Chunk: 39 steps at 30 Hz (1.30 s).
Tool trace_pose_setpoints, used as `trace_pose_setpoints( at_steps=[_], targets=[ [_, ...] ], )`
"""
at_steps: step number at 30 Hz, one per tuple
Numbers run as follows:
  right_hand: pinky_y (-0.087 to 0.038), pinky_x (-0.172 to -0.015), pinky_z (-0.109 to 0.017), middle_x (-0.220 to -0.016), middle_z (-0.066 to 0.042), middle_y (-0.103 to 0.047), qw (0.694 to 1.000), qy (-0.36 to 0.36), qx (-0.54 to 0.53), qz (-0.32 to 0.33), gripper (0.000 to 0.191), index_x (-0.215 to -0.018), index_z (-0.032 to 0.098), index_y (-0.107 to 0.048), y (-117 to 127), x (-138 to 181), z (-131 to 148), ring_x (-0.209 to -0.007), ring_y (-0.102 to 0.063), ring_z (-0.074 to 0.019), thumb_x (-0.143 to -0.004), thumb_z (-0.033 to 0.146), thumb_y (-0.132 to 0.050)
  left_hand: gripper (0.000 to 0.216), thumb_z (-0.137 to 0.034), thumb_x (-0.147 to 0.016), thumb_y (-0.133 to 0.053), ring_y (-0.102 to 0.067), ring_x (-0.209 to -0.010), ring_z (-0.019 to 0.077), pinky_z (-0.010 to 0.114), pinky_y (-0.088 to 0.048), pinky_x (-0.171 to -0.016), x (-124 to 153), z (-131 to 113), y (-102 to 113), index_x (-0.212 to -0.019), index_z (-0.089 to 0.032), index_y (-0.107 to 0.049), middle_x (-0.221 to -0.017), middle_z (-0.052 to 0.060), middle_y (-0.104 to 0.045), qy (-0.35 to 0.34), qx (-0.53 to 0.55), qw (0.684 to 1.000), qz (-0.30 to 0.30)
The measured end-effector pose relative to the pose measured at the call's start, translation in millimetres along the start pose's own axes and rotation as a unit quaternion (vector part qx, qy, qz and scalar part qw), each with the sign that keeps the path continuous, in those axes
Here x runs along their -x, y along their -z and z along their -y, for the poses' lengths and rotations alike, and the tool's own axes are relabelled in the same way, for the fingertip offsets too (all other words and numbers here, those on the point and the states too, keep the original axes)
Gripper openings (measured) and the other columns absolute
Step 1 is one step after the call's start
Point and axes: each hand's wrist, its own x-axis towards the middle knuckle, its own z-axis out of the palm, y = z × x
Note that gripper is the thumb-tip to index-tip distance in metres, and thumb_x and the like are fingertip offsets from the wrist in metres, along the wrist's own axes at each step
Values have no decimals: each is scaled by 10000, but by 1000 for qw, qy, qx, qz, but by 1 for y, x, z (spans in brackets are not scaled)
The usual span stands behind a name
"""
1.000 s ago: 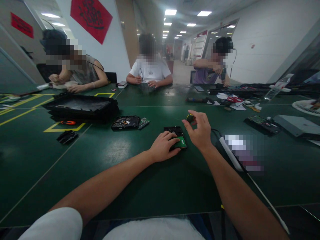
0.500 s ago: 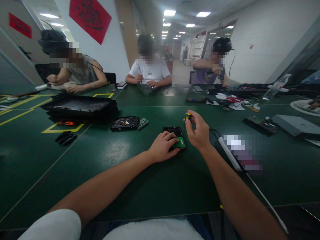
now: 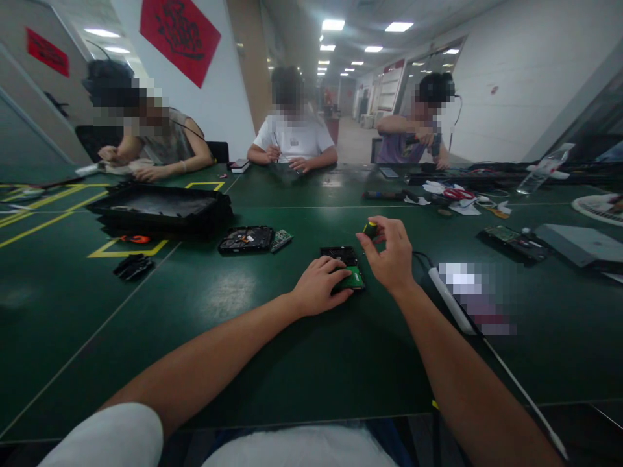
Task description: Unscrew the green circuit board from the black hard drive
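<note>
My left hand (image 3: 321,285) lies over a black hard drive (image 3: 338,254) with a green circuit board (image 3: 354,279), gripping it against the table; fingers rest on top and the thumb is by its near edge. Just right of the drive, my right hand (image 3: 393,256) is raised, pinching the yellow-and-black handle of a small screwdriver (image 3: 370,229) between thumb and fingers. The screwdriver's tip is too small to make out. Left of the drive sit another opened hard drive (image 3: 246,239) and a loose circuit board (image 3: 281,240).
Black plastic trays (image 3: 160,211) are stacked at the left, near black gloves (image 3: 133,266). On the right are a white power strip (image 3: 450,299), another hard drive (image 3: 516,241), a grey metal box (image 3: 581,245) and a water bottle (image 3: 545,170). Three people sit across the green table (image 3: 233,383).
My right hand has shifted its fingers around the screwdriver handle, which now tilts differently. The left hand stays on the hard drive. The whole view has moved slightly.
</note>
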Motion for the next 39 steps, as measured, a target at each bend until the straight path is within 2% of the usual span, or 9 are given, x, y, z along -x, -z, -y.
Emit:
trace_pose_setpoints(
  at_steps=[10, 18, 22, 25, 27, 32, 37, 39],
  targets=[
    [-611, -905, -477, -1296, -124, -691, 998, -16, -41, 48, 379, -1425, 267, -564, -3, 3, -6, -1033, -698, -277, -1056, 345, -523, 439, -495, -981, -643, -557, -1271, 328, 519, -504, -1049, 0, 0, -1, -1337, -242, -694, -1373, 117, -652, 4, 0, 1000, -2],
    [-615, -794, -431, -1118, -112, -660, 999, -32, 0, -20, 320, -1181, 237, -667, 3, -2, 6, -923, -662, -257, -989, 493, -671, 440, -489, -984, -642, -564, -1255, 325, 526, -505, -1048, 0, -1, 2, -1331, -224, -696, -1369, 118, -657, 0, -2, 1000, 1],
    [-613, -894, -474, -1220, -122, -705, 999, -35, -33, -2, 352, -1369, 261, -602, -2, 2, -1, -1020, -713, -276, -1065, 429, -541, 454, -497, -984, -640, -562, -1261, 328, 527, -503, -1051, 0, -1, 1, -1344, -226, -689, -1375, 118, -657, -1, -1, 1000, 2],
    [-609, -930, -479, -1285, -119, -702, 996, -50, -67, 18, 373, -1445, 270, -543, -5, 5, -5, -988, -740, -250, -1104, 385, -445, 449, -498, -989, -631, -560, -1270, 330, 530, -498, -1058, 0, -1, 1, -1338, -223, -692, -1378, 120, -656, 1, 0, 1000, 1],
    [-610, -927, -474, -1290, -123, -689, 997, -45, -61, 19, 364, -1427, 267, -561, -5, 5, -5, -1018, -726, -253, -1102, 387, -450, 439, -496, -988, -631, -561, -1269, 329, 531, -496, -1060, 0, -1, 1, -1329, -227, -697, -1377, 120, -655, 1, 2, 1000, 2],
    [-620, -826, -439, -1154, -127, -654, 1000, -22, -5, -13, 346, -1283, 238, -676, 0, 2, 0, -986, -672, -268, -1012, 451, -643, 456, -499, -981, -639, -563, -1267, 326, 521, -497, -1058, 0, -1, 0, -1341, -224, -690, -1377, 123, -651, 2, 4, 1000, 3],
    [-598, -949, -478, -1266, -121, -696, 999, -8, -42, 24, 396, -1463, 266, -581, 0, 1, 2, -1054, -704, -264, -1094, 348, -463, 448, -503, -992, -624, -553, -1279, 328, 522, -494, -1065, 0, -2, 1, -1340, -229, -691, -1387, 118, -650, 3, 0, 1000, 4],
    [-586, -979, -501, -1301, -118, -694, 999, -8, -42, 30, 415, -1490, 277, -561, -1, 2, 3, -1092, -700, -273, -1099, 351, -445, 440, -496, -989, -630, -554, -1276, 329, 528, -496, -1063, 0, -2, 2, -1337, -235, -692, -1385, 115, -652, 4, -1, 1000, 1]
  ],
)
